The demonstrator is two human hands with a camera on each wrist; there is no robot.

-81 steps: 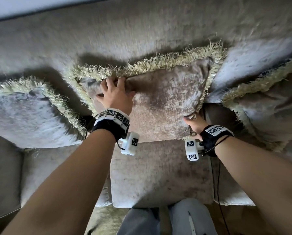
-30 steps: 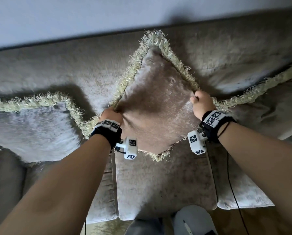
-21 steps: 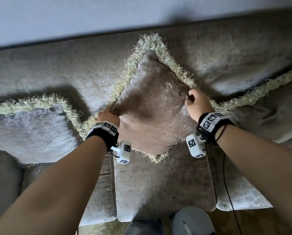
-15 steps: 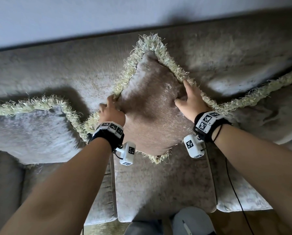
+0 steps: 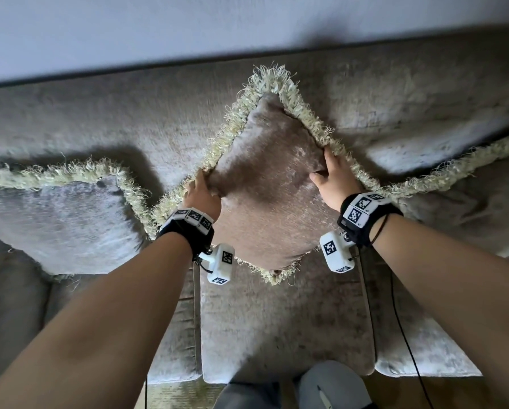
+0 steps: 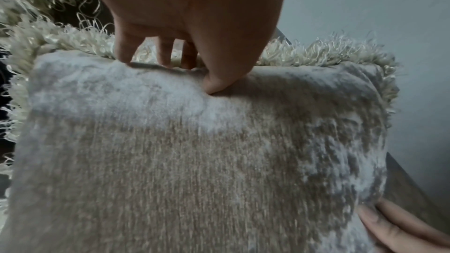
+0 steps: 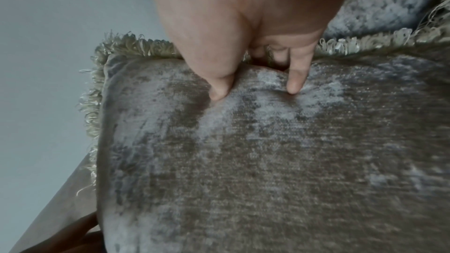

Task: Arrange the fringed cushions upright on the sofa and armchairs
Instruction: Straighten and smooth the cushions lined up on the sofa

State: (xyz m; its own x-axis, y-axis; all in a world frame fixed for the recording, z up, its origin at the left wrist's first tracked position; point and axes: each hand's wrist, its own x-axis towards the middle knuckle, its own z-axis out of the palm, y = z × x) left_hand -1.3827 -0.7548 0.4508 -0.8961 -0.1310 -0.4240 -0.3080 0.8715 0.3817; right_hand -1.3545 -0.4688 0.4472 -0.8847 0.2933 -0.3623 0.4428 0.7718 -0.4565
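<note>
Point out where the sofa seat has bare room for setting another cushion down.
The seat cushion below the middle cushion is bare, bordered by the forearms. Crowded along the backrest: the left cushion and right cushion flank the middle one, fringes nearly touching, with the left hand and right hand gripping its side edges.

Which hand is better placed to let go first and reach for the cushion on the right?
Right, probably. The right hand grips the middle cushion on its edge beside the right cushion; the left hand holds the far edge.
</note>
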